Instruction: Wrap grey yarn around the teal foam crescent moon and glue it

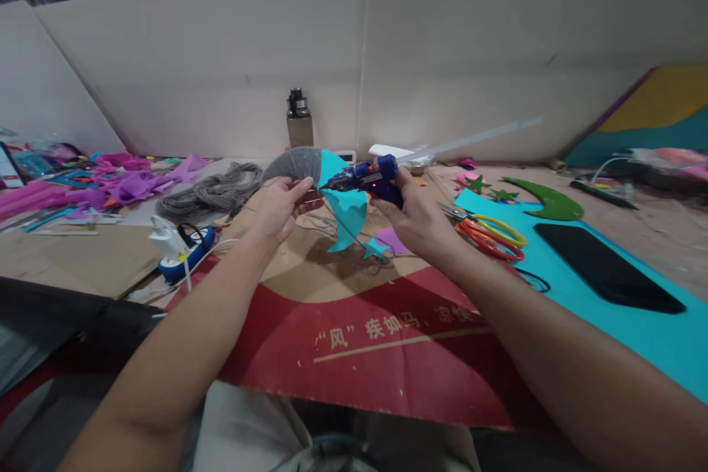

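My left hand (285, 205) is closed on the lower edge of a crescent shape (296, 162), wrapped in grey yarn over part of its turquoise surface. Its bare turquoise part (349, 215) curves down on the right. In my right hand (414, 210) is a blue hot glue gun (376, 175), a long clear glue stick (476, 140) jutting from its back. The gun's nozzle points left and meets or nearly meets the crescent where the yarn ends. A small turquoise star (375, 248) lies below, near loose grey yarn.
A grey yarn skein (210, 192) and purple scraps (130, 181) lie left, beside a blue power strip (188, 254). Scissors (492, 232), a black phone (608, 265) and a green crescent (553, 200) are at right. Red-printed cardboard (354, 376) covers the front.
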`<state>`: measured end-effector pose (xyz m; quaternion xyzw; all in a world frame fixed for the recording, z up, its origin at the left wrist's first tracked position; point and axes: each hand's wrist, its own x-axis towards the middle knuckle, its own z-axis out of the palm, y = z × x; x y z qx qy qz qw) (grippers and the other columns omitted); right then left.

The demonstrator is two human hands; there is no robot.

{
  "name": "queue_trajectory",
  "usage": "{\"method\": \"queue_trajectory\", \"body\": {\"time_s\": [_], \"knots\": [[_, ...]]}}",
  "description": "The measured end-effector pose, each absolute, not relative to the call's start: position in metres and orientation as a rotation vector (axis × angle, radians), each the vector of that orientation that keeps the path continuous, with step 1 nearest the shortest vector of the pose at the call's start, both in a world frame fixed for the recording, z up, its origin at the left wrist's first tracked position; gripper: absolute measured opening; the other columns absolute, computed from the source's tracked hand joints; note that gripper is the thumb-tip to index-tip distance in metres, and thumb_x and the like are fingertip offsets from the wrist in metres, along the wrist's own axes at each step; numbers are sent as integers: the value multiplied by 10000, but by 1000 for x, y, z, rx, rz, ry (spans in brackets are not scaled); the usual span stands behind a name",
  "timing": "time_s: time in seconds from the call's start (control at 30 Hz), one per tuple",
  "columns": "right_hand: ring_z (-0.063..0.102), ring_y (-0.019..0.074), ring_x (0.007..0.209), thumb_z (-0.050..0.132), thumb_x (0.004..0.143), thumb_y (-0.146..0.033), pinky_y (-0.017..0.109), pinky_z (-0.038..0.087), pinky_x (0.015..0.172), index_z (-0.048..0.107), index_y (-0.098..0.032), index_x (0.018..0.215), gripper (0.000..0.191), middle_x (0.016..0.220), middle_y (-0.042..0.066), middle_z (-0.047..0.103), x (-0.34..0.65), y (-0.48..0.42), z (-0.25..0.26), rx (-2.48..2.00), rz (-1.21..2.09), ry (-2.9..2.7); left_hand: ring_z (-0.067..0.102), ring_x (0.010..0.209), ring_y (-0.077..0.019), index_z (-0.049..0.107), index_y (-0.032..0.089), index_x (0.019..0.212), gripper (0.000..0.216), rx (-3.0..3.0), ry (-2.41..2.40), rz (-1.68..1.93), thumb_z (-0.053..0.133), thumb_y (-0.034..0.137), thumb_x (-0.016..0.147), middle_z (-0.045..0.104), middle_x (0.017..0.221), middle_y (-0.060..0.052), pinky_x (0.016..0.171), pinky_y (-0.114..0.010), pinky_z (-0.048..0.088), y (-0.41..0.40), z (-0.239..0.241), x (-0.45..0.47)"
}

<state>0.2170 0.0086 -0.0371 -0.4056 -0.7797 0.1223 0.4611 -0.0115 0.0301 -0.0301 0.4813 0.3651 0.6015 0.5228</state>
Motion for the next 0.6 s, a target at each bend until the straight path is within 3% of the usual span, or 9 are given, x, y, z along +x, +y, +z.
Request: {"method": "queue_trajectory", "body": {"time_s": [0.6], "knots": [[584, 292, 1051, 507, 853, -266, 487, 460, 904, 430, -227, 1307, 463, 1162, 101, 617, 217, 10, -37, -992, 293, -1906, 642, 623, -112, 566, 133, 745, 220, 1157, 886, 1430, 744, 252, 694, 637, 700, -6, 673, -294, 570, 31, -30, -12]]}}
